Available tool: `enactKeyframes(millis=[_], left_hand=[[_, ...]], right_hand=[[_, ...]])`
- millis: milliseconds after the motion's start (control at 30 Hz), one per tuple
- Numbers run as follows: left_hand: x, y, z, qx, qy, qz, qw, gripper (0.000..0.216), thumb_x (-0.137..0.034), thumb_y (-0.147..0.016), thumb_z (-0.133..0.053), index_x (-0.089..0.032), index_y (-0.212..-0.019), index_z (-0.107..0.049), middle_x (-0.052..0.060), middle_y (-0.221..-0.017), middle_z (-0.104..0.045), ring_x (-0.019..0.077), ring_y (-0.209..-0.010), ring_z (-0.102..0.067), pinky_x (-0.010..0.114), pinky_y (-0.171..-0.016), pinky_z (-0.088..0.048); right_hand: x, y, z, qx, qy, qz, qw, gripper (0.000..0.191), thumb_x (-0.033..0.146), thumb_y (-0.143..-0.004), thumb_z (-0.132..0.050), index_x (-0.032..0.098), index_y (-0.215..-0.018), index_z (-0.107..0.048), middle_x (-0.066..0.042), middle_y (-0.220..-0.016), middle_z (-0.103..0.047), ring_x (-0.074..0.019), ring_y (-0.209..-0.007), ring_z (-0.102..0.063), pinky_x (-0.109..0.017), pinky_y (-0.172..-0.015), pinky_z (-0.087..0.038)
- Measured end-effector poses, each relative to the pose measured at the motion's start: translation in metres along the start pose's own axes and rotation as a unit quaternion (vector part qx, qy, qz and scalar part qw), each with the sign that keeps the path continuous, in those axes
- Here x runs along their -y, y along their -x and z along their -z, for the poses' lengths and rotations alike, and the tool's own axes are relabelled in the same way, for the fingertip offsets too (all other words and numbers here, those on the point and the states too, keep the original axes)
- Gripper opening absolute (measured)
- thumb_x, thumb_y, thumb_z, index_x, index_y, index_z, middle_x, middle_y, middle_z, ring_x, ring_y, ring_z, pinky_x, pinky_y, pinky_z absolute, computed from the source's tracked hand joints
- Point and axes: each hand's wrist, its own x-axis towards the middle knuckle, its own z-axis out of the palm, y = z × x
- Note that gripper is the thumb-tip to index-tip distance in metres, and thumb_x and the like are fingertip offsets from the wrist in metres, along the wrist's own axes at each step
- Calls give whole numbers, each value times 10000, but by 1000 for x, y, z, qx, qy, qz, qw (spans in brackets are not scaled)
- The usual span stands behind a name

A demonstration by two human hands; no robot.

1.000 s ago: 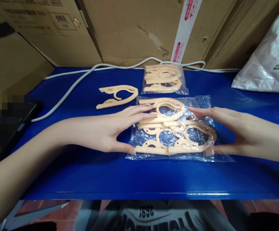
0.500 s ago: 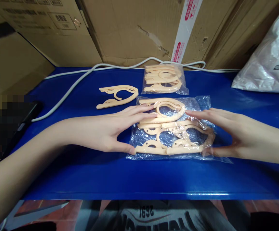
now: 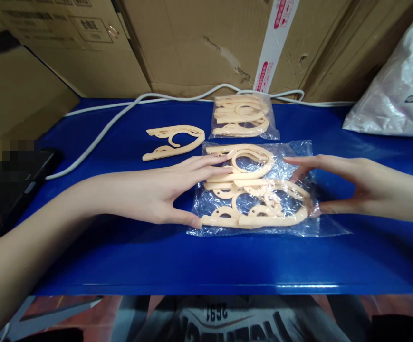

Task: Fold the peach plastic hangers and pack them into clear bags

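Observation:
A clear plastic bag (image 3: 209, 230) lies flat in front of me with several cream folding hangers (image 3: 273, 221) inside. My left hand (image 3: 156, 194) is open on the bag's left side, its fingers stretched over the upper hanger (image 3: 240, 178) and its thumb at the lower left corner. At the right side, my right hand (image 3: 349, 185) is open, fingers and thumb apart. Its thumb tip touches the bag near the curved end of the lower hanger, and a bent finger rests on the film above.
A loose folding hanger (image 3: 177, 152) lies behind my left hand. Farther back is another bag of hangers (image 3: 242, 116). A white cable (image 3: 110, 126) crosses the blue table (image 3: 206, 266). Cardboard boxes (image 3: 192, 52), a white plastic package (image 3: 395, 104) and a black device (image 3: 31, 185) border the area.
The lower front hanger has slid slightly left inside the bag. My right hand has shifted up and a little right, its thumb drawing back from the hanger's end. My left hand stays put.

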Motion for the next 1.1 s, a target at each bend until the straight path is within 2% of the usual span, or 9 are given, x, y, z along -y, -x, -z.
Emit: enactKeyframes(millis=[67, 167, 267, 333, 400, 533, 867, 1100], left_hand=[[0, 0, 0, 0, 1, 1, 1000, 952, -662, -908, -623, -335, -1660, -138, 24, -1753, 18, 344, -1612, -50, 547, -1300, -147], [1, 0, 0, -6, 3, 2, 1000, 950, -647, -904, -639, -348, -1658, -144, 22, -1753, -5, 361, -1607, -71, 554, -1296, -169], [2, -1, -1, -10, 7, -6, 1000, 959, -651, -898, -644, -349, -1658, -144, 26, -1752, -23, 367, -1605, -87, 552, -1294, -191], [3, -1, -1, -14, 6, -13, 1000, 948, -647, -899, -646, -362, -1656, -151, 22, -1751, -37, 363, -1605, -92, 548, -1293, -203], [3, -1, -1, -20, 2, -20, 1000, 934, -643, -900, -648, -380, -1652, -159, 13, -1750, -54, 360, -1605, -105, 541, -1292, -213], [2, 0, 0, -19, 1, -15, 1000, 933, -661, -899, -639, -372, -1652, -168, 12, -1750, -60, 362, -1604, -111, 534, -1294, -215], [3, -2, -2, -15, 11, -4, 1000, 937, -672, -892, -645, -362, -1649, -187, 17, -1752, -34, 357, -1607, -86, 543, -1297, -188], [7, -1, -1, -19, 14, -12, 1000, 918, -633, -886, -680, -404, -1638, -206, -16, -1750, -53, 352, -1605, -101, 513, -1298, -219]], right_hand=[[3, -2, -4, -2, -17, 2, 1000, 733, 529, -880, -720, 380, -1546, -456, -6, -1364, -681, -247, -1097, -707, -299, -833, -582], [12, -9, -15, -13, -40, 14, 999, 782, 543, -862, -739, 362, -1561, -439, -26, -1483, -602, -278, -1228, -655, -346, -966, -552], [18, -14, -22, -18, -74, 15, 997, 809, 566, -842, -748, 295, -1552, -471, -79, -1508, -576, -321, -1312, -593, -406, -1068, -494], [16, -15, -21, -10, -99, -2, 995, 800, 557, -842, -751, 283, -1544, -484, -91, -1459, -611, -311, -1264, -618, -381, -1003, -525], [11, -13, -17, 2, -122, -9, 992, 785, 526, -854, -753, 310, -1553, -466, -67, -1324, -683, -265, -1154, -664, -332, -910, -546], [2, -10, -12, 17, -149, 8, 989, 742, 433, -889, -751, 362, -1559, -441, -12, -1112, -718, -202, -1025, -678, -306, -897, -523], [4, -16, -22, 2, -160, 13, 987, 664, 450, -885, -750, 268, -1488, -542, -30, -1005, -715, -196, -907, -682, -295, -800, -510], [6, -17, -25, -25, -145, 0, 989, 665, 518, -860, -753, 282, -1457, -583, -18, -964, -722, -201, -846, -673, -287, -732, -501]])
